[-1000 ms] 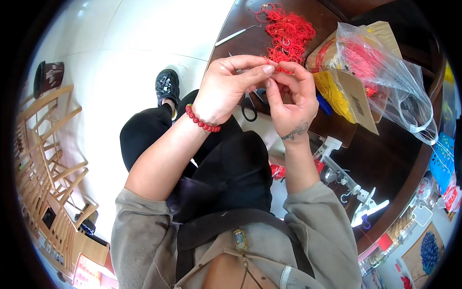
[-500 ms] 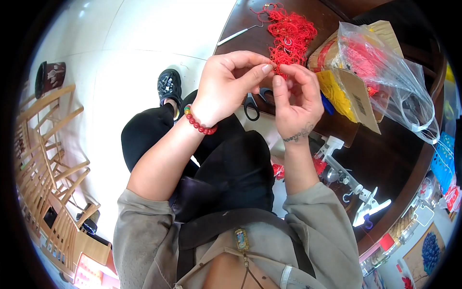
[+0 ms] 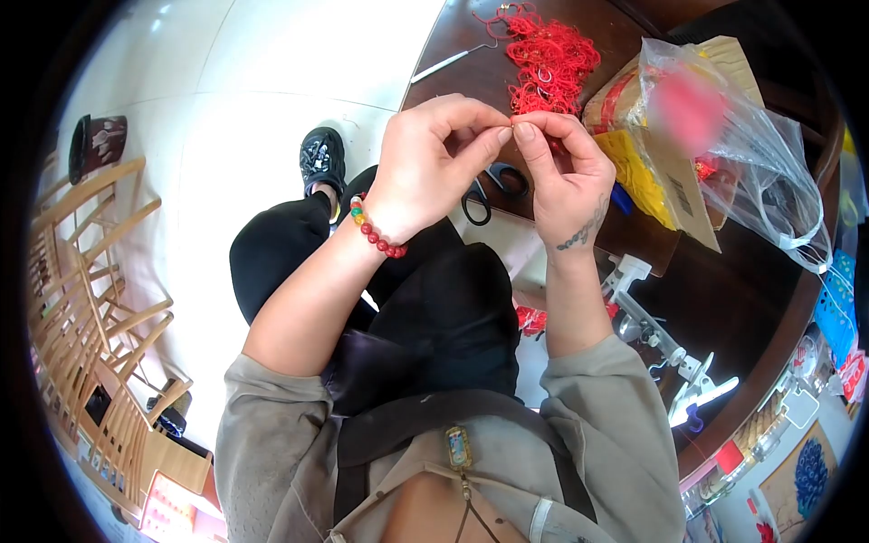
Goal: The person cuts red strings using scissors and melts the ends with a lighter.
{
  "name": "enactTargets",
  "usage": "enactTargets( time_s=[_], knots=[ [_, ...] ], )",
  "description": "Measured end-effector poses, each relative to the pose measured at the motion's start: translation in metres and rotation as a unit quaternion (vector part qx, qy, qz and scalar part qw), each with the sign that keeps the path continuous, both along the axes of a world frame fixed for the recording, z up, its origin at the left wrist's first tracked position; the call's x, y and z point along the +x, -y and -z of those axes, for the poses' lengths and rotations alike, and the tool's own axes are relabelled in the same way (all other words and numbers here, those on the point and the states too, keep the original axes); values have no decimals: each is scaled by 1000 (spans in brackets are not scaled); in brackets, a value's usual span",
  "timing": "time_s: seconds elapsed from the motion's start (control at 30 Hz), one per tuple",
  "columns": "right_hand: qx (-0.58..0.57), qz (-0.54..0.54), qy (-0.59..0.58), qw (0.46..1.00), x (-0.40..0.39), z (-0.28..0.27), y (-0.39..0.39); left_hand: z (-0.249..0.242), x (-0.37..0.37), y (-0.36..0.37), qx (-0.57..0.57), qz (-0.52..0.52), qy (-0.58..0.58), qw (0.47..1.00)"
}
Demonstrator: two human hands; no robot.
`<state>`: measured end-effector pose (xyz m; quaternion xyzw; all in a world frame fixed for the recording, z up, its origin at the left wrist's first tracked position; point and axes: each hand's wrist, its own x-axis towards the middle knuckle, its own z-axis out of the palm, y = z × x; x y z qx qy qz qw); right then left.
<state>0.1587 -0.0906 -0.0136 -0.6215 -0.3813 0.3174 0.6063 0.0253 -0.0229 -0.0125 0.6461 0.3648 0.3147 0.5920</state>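
My left hand, with a beaded bracelet at its wrist, has thumb and forefinger closed in a pinch. Opposite it, my right hand pinches in the same way, and the fingertips of both hands meet. Whatever lies between them is too small to make out. Just beyond the fingertips, a tangled heap of red cords with small gold-coloured bits lies on the dark table. Scissors with dark handles lie below my hands, partly hidden by them.
A hooked tool with a white handle lies left of the cords. On the right stand an open cardboard box with yellow wrapping and a clear plastic bag. A white clamp arm is nearer me. Wooden chairs stand at far left.
My right hand has turned and shifted slightly right, and its thumb and forefinger have closed together. The fingertips of both hands now meet. My left hand is almost where it was.
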Motion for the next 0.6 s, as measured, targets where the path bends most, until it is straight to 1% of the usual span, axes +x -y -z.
enactTargets(
  time_s=[0.03,0.07,0.13,0.2,0.23,0.27,0.33,0.37,0.47,0.5,0.6],
  knots=[
    [0,-2,-12,1000,0,1,0,1,0,0,-16,7,4,1000],
    [-8,18,-14,1000,0,-1,1,2,-1,0,-33,15,8,999],
    [-24,60,-19,998,-2,-7,4,0,-1,0,-105,22,51,993],
    [-80,35,126,988,2,-7,16,-3,-1,-3,-170,25,81,982],
    [-107,22,198,974,4,-3,24,-5,-2,-4,-199,25,88,976],
    [-105,-28,255,961,5,5,31,-6,-3,-5,-229,25,95,968],
    [-102,-92,411,901,-1,10,43,-4,-3,-6,-186,25,92,978],
    [-120,-102,422,893,-5,13,48,-3,-4,-7,-165,26,89,982],
    [-122,-100,449,879,-7,20,51,-7,-8,-9,-222,20,96,970],
    [-126,-100,445,881,-6,21,51,-8,-5,-8,-226,-1,138,964],
    [-171,-108,449,870,-3,11,52,-4,-14,-17,-199,-17,155,968]
  ],
)
